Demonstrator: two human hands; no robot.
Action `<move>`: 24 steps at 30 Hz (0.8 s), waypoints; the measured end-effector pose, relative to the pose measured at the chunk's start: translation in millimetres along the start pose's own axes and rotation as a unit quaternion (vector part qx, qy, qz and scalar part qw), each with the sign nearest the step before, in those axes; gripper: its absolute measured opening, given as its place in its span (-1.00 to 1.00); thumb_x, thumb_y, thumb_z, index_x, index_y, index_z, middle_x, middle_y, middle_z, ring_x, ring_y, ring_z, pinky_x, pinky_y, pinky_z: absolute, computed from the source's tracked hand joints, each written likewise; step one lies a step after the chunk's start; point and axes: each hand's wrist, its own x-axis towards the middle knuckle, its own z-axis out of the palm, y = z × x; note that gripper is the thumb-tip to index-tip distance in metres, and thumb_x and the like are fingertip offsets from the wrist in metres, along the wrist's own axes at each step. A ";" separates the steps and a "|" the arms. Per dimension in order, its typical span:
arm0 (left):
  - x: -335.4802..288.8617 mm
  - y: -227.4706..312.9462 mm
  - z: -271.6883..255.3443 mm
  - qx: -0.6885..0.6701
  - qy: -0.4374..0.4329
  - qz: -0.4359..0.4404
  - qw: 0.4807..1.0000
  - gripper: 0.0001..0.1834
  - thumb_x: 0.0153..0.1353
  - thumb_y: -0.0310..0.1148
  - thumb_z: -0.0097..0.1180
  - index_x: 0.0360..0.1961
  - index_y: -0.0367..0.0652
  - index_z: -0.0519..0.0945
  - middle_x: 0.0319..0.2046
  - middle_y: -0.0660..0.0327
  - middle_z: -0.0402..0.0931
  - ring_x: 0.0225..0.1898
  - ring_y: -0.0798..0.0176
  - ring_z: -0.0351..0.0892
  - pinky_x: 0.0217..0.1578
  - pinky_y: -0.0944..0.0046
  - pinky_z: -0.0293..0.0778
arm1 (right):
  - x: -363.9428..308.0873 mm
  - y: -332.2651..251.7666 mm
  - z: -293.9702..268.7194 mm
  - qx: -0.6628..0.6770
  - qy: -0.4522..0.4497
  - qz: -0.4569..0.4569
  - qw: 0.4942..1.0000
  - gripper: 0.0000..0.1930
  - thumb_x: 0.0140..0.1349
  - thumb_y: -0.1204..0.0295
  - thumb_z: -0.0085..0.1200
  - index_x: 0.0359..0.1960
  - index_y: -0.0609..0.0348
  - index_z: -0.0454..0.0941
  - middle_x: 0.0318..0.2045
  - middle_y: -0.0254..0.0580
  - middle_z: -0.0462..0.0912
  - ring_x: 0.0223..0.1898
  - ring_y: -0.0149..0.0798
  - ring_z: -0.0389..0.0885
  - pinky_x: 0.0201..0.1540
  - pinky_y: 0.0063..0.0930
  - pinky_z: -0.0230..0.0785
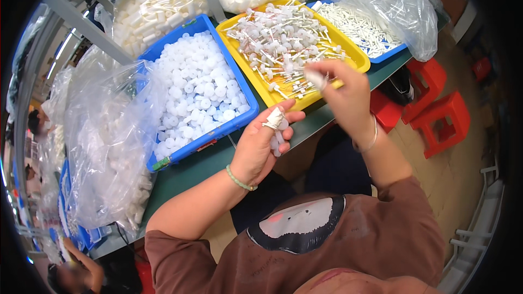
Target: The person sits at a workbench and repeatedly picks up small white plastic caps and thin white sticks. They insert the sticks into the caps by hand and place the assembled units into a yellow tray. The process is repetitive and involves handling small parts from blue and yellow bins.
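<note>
My left hand (pixel 255 144) is closed around a few translucent white plastic discs (pixel 277 142), just in front of the trays. White wrapping or a white piece (pixel 274 119) shows at its fingertips; I cannot tell which. Over the near right corner of a yellow tray (pixel 357 59), my right hand (pixel 346 92) is bent at the fingers and smeared by motion. Something white (pixel 315 78) is at its fingertips, too blurred to name. Thin white stems with round heads (pixel 280 38) fill the yellow tray. Left of it, a blue tray (pixel 248 117) holds many loose discs (pixel 199 81).
Another blue tray (pixel 393 51) at the far right holds small white tubes (pixel 359 27). Clear plastic bags (pixel 117 152) of white parts crowd the left and back of the green table (pixel 190 182). Grey posts (pixel 90 27) rise behind. Red stools (pixel 444 122) stand at right; people work at left.
</note>
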 end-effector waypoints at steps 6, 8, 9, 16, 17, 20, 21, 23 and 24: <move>-0.5 -1.2 -4.8 -0.030 -0.063 -0.047 0.996 -0.63 0.25 -0.46 -0.12 0.09 -0.29 0.37 -0.07 0.09 0.41 -0.36 0.45 0.33 -0.53 0.54 0.25 | 98.7 50.8 6.7 -0.132 -0.022 -0.135 0.982 -0.75 0.11 0.41 0.09 -0.16 0.16 0.60 -0.37 -0.09 0.66 -0.33 -0.05 0.60 -0.20 -0.30 0.43; -0.4 0.4 -4.5 -0.024 -0.062 -0.071 0.995 -0.65 0.26 -0.46 -0.10 0.08 -0.27 0.38 -0.04 0.10 0.43 -0.37 0.48 0.35 -0.55 0.55 0.26 | 99.3 44.1 -2.5 -0.152 -0.056 -0.153 0.975 -0.75 0.08 0.47 0.06 -0.18 0.18 0.60 -0.36 -0.07 0.66 -0.32 -0.06 0.60 -0.19 -0.31 0.43; -0.7 0.1 -3.4 -0.009 -0.069 -0.076 0.995 -0.65 0.28 -0.44 -0.09 0.09 -0.26 0.38 -0.03 0.10 0.44 -0.38 0.49 0.35 -0.56 0.56 0.26 | 90.7 41.5 -10.1 -0.133 -0.131 -0.100 0.977 -0.76 0.08 0.49 0.05 -0.19 0.19 0.61 -0.36 -0.07 0.66 -0.32 -0.07 0.60 -0.19 -0.32 0.43; -0.6 1.2 -0.9 0.045 -0.078 -0.085 0.992 -0.65 0.35 -0.32 -0.07 0.10 -0.23 0.39 -0.08 0.18 0.51 -0.42 0.55 0.37 -0.60 0.58 0.26 | 63.8 47.0 -29.9 -0.169 -0.336 -0.065 0.924 -0.86 0.04 0.57 0.09 -0.34 0.24 0.61 -0.38 -0.13 0.62 -0.26 -0.11 0.55 -0.16 -0.34 0.39; -1.2 1.3 -2.0 0.040 -0.073 -0.079 0.993 -0.65 0.35 -0.31 -0.06 0.10 -0.23 0.39 -0.11 0.20 0.52 -0.43 0.55 0.37 -0.60 0.58 0.25 | 63.1 46.2 -27.8 -0.169 -0.332 -0.076 0.925 -0.85 0.02 0.55 0.09 -0.33 0.22 0.61 -0.36 -0.11 0.62 -0.26 -0.09 0.56 -0.16 -0.32 0.40; 0.1 -1.4 -3.8 0.041 -0.090 -0.076 0.992 -0.63 0.37 -0.30 -0.09 0.13 -0.23 0.38 -0.21 0.25 0.50 -0.43 0.54 0.35 -0.59 0.57 0.24 | 58.5 45.9 -15.8 -0.183 -0.327 -0.109 0.921 -0.83 -0.01 0.54 0.09 -0.33 0.19 0.61 -0.34 -0.11 0.60 -0.25 -0.06 0.56 -0.15 -0.27 0.40; -0.2 -0.5 -3.3 0.041 -0.089 -0.075 0.992 -0.63 0.37 -0.29 -0.10 0.14 -0.23 0.37 -0.23 0.26 0.49 -0.43 0.54 0.35 -0.59 0.57 0.24 | 54.9 49.1 -7.0 -0.196 -0.323 -0.120 0.918 -0.82 -0.01 0.55 0.11 -0.32 0.19 0.60 -0.35 -0.12 0.58 -0.25 -0.06 0.55 -0.15 -0.27 0.39; -1.1 1.4 -1.0 0.040 -0.088 -0.073 0.993 -0.61 0.38 -0.29 -0.12 0.15 -0.23 0.36 -0.26 0.27 0.46 -0.43 0.53 0.35 -0.58 0.57 0.24 | 49.3 52.4 4.0 -0.219 -0.318 -0.122 0.914 -0.82 -0.03 0.56 0.12 -0.32 0.19 0.59 -0.35 -0.14 0.56 -0.25 -0.05 0.53 -0.15 -0.26 0.38; -1.7 1.8 -0.9 0.041 -0.085 -0.071 0.993 -0.61 0.38 -0.29 -0.12 0.16 -0.23 0.36 -0.25 0.26 0.46 -0.43 0.53 0.35 -0.58 0.56 0.24 | 47.4 52.8 8.8 -0.229 -0.317 -0.116 0.913 -0.81 -0.04 0.56 0.13 -0.32 0.19 0.59 -0.34 -0.15 0.56 -0.25 -0.05 0.53 -0.15 -0.26 0.38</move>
